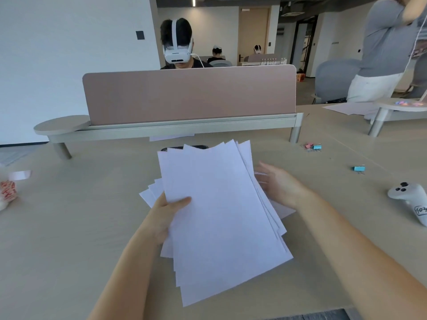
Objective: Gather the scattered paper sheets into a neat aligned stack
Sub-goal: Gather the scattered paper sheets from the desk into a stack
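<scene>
A loose, fanned bundle of white paper sheets (219,215) is lifted over the middle of the beige table (69,227), its edges out of line. My left hand (169,210) grips the bundle's left edge, thumb on top of the uppermost sheet. My right hand (278,183) is at the bundle's right side with fingers spread, reaching under the sheets; its fingertips are hidden by paper. Corners of lower sheets stick out at the left and at the right beneath my right wrist.
A pink desk divider (189,93) on a raised shelf closes off the far side, with a person in a headset behind it. Binder clips (313,147) and a blue clip (358,168) lie right. A white controller (410,199) rests far right. A dark phone (175,148) peeks behind the sheets.
</scene>
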`<state>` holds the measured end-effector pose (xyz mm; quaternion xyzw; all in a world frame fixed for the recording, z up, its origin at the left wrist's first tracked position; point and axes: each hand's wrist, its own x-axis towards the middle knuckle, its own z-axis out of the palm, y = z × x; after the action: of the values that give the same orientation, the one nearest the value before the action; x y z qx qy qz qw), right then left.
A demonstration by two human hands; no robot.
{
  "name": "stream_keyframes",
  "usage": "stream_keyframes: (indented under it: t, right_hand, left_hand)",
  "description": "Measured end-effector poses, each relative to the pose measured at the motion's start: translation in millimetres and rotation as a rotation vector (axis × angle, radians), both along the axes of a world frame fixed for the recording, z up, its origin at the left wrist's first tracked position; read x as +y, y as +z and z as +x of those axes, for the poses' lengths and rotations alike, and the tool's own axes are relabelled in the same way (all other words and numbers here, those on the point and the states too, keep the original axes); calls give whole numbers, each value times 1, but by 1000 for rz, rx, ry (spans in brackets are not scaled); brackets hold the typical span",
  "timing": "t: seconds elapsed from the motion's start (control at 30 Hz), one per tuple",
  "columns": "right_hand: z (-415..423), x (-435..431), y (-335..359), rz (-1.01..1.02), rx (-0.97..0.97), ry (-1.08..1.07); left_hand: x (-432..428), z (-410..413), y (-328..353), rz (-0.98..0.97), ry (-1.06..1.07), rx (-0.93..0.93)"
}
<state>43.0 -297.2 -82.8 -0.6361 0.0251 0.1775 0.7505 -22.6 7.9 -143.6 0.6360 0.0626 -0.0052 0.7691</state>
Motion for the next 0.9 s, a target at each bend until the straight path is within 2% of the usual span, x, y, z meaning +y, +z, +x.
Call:
stream_keyframes:
  t: [0.1,0.17,0.3,0.43,0.6,0.67,0.73,0.83,0.9]
  right_hand:
    - [23,-28,-2,-311,-12,-223]
    - [28,-36,-1,-438,50,-208]
    - [25,-31,7,-558,86,-157]
    - [13,-32,7,-413,149,-189]
    - [4,-24,-8,18,191,-314]
    - [7,-14,-10,22,206,-312]
    - [10,-2,-12,-159,166,-277]
    - [9,9,-17,-577,46,-105]
    - [5,13,-19,-610,-19,-27]
  left_hand:
    - [0,2,-5,71,40,-91]
    - [-2,3,-9,124,58,-142]
    - [-6,3,-12,164,90,-187]
    - [-7,1,-11,173,108,-182]
    - [-7,0,-11,218,80,-169]
    - [-7,-1,-11,217,69,-171]
    - [-7,-2,-10,197,73,-168]
    - [-8,-2,-10,184,63,-178]
    - [-7,-1,-9,162,65,-174]
